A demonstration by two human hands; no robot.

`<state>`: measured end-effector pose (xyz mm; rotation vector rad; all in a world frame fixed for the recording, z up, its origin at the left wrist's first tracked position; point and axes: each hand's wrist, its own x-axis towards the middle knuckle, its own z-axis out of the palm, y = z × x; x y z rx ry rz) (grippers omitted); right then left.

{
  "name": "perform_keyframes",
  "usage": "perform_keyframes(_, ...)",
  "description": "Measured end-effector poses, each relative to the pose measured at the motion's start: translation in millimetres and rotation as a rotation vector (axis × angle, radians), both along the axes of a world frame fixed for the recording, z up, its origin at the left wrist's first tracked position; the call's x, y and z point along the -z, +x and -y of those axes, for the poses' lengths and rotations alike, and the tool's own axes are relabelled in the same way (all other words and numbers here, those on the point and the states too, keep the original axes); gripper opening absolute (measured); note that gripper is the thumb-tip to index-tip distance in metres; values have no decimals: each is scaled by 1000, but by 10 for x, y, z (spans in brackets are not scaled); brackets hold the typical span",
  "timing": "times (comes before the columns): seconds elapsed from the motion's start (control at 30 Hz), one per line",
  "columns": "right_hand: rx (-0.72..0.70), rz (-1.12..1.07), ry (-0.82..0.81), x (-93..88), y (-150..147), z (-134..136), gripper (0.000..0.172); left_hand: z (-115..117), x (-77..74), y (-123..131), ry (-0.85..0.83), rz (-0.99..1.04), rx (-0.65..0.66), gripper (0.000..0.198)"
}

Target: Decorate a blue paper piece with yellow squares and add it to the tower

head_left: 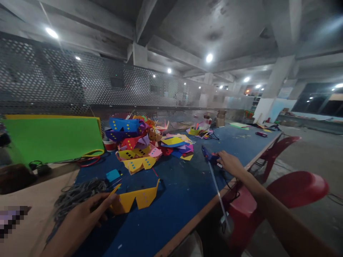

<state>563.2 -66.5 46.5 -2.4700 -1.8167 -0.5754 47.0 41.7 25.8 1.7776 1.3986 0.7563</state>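
My left hand (pixel 95 210) pinches one end of a yellow paper mask (pixel 138 199), cut in an eyeglass shape with a notch at the middle. It is held just over the blue table, near a bundle of grey cords (pixel 80 192). Farther right, my right hand (pixel 227 162) is closed on the handle of a blue glue gun (pixel 207 155). A long, clear glue stick (pixel 215 184) sticks out of the gun's back and slants down past the table edge. A small blue paper piece (pixel 113 175) lies beyond the mask.
A pile of colourful paper masks (pixel 136 153) stands mid-table beside paper sheets (pixel 177 144). Green board (pixel 53 139) leans at the left, near red-handled scissors (pixel 89 161). Red chairs (pixel 297 189) stand along the table's right edge. A perforated metal screen (pixel 150 87) runs behind.
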Motion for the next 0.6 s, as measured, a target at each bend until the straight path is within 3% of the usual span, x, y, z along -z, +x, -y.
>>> perform_keyframes(0.23, 28, -25, 13, -203, 221, -148, 27, -3, -28, 6, -49, -74, 25, 65)
perform_keyframes(0.6, -103, -124, -35, -28, 74, -230, 26, -24, 33, -45, -61, -133, 57, 77)
